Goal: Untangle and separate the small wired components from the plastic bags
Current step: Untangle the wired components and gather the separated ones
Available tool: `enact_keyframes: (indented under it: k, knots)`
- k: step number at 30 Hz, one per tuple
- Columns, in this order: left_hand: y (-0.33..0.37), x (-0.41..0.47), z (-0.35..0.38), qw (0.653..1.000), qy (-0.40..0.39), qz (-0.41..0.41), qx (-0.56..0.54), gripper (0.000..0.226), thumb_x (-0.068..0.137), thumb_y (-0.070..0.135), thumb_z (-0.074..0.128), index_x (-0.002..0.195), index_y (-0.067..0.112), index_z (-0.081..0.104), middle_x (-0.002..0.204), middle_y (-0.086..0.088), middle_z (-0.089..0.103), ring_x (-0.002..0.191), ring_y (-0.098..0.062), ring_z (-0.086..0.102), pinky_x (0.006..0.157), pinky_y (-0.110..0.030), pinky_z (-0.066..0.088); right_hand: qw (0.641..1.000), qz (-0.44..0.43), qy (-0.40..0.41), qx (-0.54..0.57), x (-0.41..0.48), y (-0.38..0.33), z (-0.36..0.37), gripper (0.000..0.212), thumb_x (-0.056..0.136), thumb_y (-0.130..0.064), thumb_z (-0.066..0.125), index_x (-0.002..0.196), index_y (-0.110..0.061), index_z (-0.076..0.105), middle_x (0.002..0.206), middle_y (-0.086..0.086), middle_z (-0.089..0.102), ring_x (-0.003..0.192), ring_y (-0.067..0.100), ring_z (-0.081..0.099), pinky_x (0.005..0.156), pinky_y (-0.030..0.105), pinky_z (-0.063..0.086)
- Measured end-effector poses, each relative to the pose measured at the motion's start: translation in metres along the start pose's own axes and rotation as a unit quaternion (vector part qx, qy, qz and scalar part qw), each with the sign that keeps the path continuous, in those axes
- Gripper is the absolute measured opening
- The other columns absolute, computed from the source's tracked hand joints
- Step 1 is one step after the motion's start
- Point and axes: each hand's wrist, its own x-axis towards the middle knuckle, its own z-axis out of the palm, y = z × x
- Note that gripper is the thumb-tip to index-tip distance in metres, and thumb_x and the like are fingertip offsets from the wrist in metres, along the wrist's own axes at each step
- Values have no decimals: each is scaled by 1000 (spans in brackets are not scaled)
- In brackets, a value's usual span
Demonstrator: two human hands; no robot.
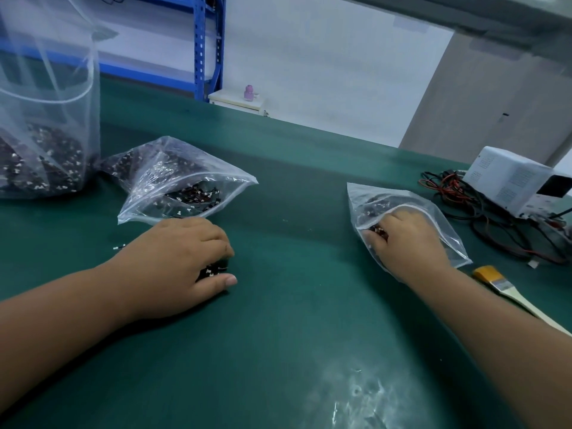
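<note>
- From the head camera I see the left hand (182,258) curled round a small clump of wired parts (213,270). It holds the clump down on the green table (294,320), just in front of the middle bag (185,178).
- The right hand (405,239) is inside the small bag (368,199), with its fingers down among dark and red parts. The fingertips are hidden, so I cannot tell if they pinch anything.
- More parts sit in the middle bag and in the big bag (46,134) on the far left. One stray part (119,247) lies alone on the table near the left wrist.
- A brush (510,292) lies beside the right arm. A white box (520,181) with loose cables (464,205) sits behind the small bag.
- I think the step is taking a bunch out of the small bag. To do it well, I would grab only a few, lift slowly and shake gently so the wires slip free.
- Pulling hard could snap thin wires or drag the bag along. The left hand could put its clump down and hold the bag.
</note>
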Motion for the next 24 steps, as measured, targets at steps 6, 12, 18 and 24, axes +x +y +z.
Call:
enact_keyframes:
  k: [6, 12, 18, 24]
  knots:
    - [0, 1, -3, 999, 43, -32, 6, 68, 84, 76, 34, 122, 28, 65, 125, 12, 60, 118, -16, 56, 98, -41, 47, 978, 54, 151, 131, -24, -14, -4, 25, 89, -19, 55, 65, -13, 60, 65, 0, 58, 66, 24, 52, 58, 36, 40]
    - [-12, -6, -9, 993, -106, 45, -16, 83, 75, 88, 33, 136, 36, 54, 139, 24, 47, 126, -1, 46, 106, -33, 40, 957, -70, 155, 234, -63, -86, -3, 19, 86, -25, 58, 71, -15, 64, 70, -3, 60, 67, 17, 52, 64, 35, 43]
    - [-4, 0, -3, 995, -67, 71, -11, 54, 87, 73, 33, 116, 37, 61, 118, 20, 54, 107, -6, 52, 95, -31, 44, 947, -98, -25, 304, -71, -150, -11, 29, 89, -47, 55, 96, -23, 69, 93, -5, 64, 92, 20, 59, 85, 38, 48]
    - [-1, 1, 4, 997, -28, 62, -28, 27, 83, 46, 44, 92, 27, 61, 90, 13, 57, 85, -12, 54, 77, -33, 49, 958, -130, -76, 242, -65, -189, -14, 32, 95, -54, 44, 97, -27, 61, 96, -6, 58, 93, 22, 48, 85, 44, 44]
